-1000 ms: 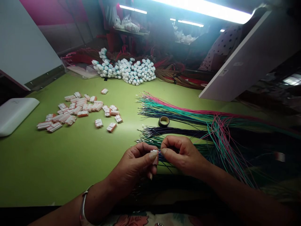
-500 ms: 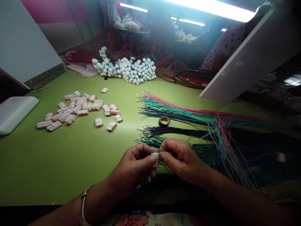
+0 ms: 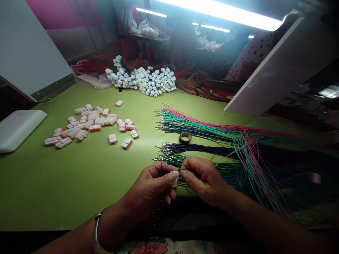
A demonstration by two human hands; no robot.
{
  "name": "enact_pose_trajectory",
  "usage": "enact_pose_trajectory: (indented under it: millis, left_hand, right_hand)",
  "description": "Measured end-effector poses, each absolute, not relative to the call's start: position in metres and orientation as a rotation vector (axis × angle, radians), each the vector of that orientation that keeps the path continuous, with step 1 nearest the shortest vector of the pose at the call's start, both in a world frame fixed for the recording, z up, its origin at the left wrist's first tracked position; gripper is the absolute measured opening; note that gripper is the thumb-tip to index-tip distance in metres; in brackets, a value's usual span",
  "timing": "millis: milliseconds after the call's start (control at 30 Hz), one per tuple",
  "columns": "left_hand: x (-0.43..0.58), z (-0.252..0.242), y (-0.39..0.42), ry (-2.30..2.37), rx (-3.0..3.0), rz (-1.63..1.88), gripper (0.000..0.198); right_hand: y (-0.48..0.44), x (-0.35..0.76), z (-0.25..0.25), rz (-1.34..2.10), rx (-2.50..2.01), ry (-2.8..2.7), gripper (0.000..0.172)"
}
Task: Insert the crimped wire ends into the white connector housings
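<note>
Connector (image 3: 174,179) of white plastic with an orange edge is pinched between the thumb and forefinger of the left hand (image 3: 150,187), held up over the near edge of the worktop (image 3: 66,183). The right hand (image 3: 203,178) is just beside it, its thumb and forefinger pressed together at the connector's side on something thin. That looks like a dark wire (image 3: 181,180), but the fingers hide most of it and it is too small to be sure. The other fingers of both hands curl loosely inward. A metal bangle (image 3: 94,231) circles the left wrist.

In the head view, long wire bundles (image 3: 201,123) in pink, green and dark blue lie fanned out on the worktop beyond the hands, their bare tips pointing left, with a small tape roll (image 3: 184,137) between them. Left of these lies a scattered pile of orange-edged connectors (image 3: 90,121), and a white pad (image 3: 18,128) sits by the worktop's left edge. Farther back, a heap of white connectors (image 3: 140,79) rests against bunches of wires.
</note>
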State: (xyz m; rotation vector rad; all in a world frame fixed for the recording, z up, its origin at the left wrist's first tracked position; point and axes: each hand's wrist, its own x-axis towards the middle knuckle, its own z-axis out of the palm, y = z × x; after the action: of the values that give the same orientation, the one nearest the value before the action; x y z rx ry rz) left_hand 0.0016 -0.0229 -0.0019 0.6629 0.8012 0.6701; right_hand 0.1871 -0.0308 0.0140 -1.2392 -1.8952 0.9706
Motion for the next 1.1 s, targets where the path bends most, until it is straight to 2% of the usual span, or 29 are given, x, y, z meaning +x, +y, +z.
enact_pose_trajectory:
  millis: [400, 567, 667, 700, 867, 1000, 1100]
  left_hand:
    - [0.001, -0.001, -0.021, 0.752, 0.681, 0.683, 0.015]
    - [-0.003, 0.005, -0.019, 0.782, 0.661, 0.748, 0.015]
    - [-0.004, 0.006, -0.02, 0.759, 0.716, 0.774, 0.014]
    - [-0.004, 0.005, -0.021, 0.745, 0.753, 0.776, 0.015]
    - [-0.005, 0.005, -0.025, 0.738, 0.974, 0.803, 0.024]
    - [-0.003, 0.009, -0.031, 0.793, 1.131, 0.744, 0.023]
    - [-0.001, 0.01, -0.034, 0.816, 1.196, 0.689, 0.025]
  right_hand:
    - [-0.029, 0.188, 0.023, 0.893, -1.238, -1.935, 0.016]
    - [-0.029, 0.192, 0.033, 0.555, -1.352, -2.02, 0.012]
    - [-0.038, 0.194, 0.038, 0.471, -1.323, -2.137, 0.034]
    - [-0.043, 0.194, 0.039, 0.512, -1.303, -2.169, 0.036]
    - [-0.075, 0.209, 0.057, 0.665, -1.349, -1.943, 0.021]
    - [-0.116, 0.245, 0.074, 0.56, -1.401, -1.575, 0.01]
    - [-0.153, 0.283, 0.071, 0.489, -1.543, -1.265, 0.011]
